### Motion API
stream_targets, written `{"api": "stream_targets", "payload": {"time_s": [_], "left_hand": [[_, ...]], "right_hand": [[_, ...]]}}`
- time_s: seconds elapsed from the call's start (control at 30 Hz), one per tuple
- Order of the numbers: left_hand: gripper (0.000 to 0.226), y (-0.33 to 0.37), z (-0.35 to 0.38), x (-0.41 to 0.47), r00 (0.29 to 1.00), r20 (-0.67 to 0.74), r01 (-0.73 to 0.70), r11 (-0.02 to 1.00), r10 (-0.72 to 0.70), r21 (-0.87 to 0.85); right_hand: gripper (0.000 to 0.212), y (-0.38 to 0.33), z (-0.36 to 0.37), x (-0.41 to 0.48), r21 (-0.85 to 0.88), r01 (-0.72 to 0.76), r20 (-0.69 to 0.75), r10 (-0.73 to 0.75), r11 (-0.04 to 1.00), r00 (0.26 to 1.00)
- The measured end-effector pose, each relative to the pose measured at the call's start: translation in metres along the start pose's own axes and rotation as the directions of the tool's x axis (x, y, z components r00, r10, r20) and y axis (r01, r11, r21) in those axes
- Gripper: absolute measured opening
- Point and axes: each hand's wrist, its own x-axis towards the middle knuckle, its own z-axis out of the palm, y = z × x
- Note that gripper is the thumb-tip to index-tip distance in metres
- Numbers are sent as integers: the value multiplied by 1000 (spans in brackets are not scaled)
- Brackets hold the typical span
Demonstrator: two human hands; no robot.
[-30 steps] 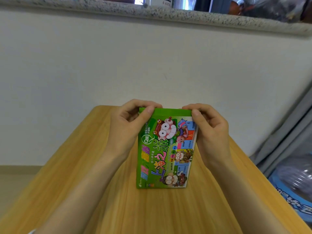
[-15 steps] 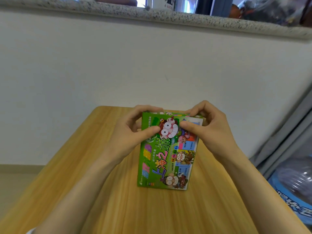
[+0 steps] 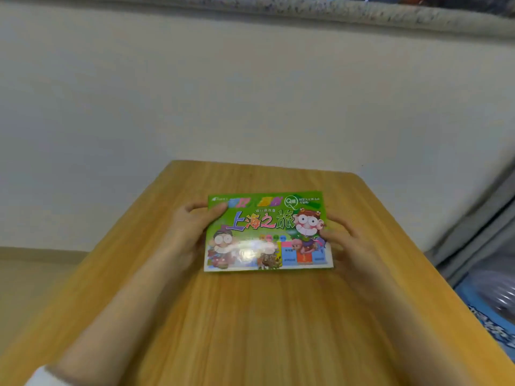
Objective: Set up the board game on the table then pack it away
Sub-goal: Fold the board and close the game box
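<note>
A green board game box [image 3: 267,232] with cartoon figures and Chinese lettering sits flat, long side across, in the middle of the wooden table [image 3: 250,316]. My left hand [image 3: 192,232] grips its left edge, thumb on the top face near the far corner. My right hand [image 3: 342,240] holds its right edge, fingers curled along the side. The box lid is closed. The picture is slightly blurred.
A white wall rises just behind the table's far edge, with a speckled stone ledge [image 3: 306,9] on top. Grey curtain [image 3: 479,232] and a blue bag [image 3: 490,310] lie off the table's right side. Floor shows at the left.
The box stood lengthwise with both hands working at its far end flap. Now it is turned a quarter turn, lying crosswise, with one hand at each short side.
</note>
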Motion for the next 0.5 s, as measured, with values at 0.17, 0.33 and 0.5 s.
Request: {"api": "stream_targets", "payload": {"time_s": [0.17,0.33,0.5], "left_hand": [[13,-22,1,4,999,-16,42,998,-41,37],[13,-30,2,4,992,118,42,999,-38,-29],[15,-38,2,5,990,138,-18,999,23,-35]], "right_hand": [[39,9,10,-3,-124,128,-13,-131,984,991],[22,12,2,-2,-180,149,-63,-163,972,985],[5,17,-3,2,-161,154,-116,-174,975,978]]}}
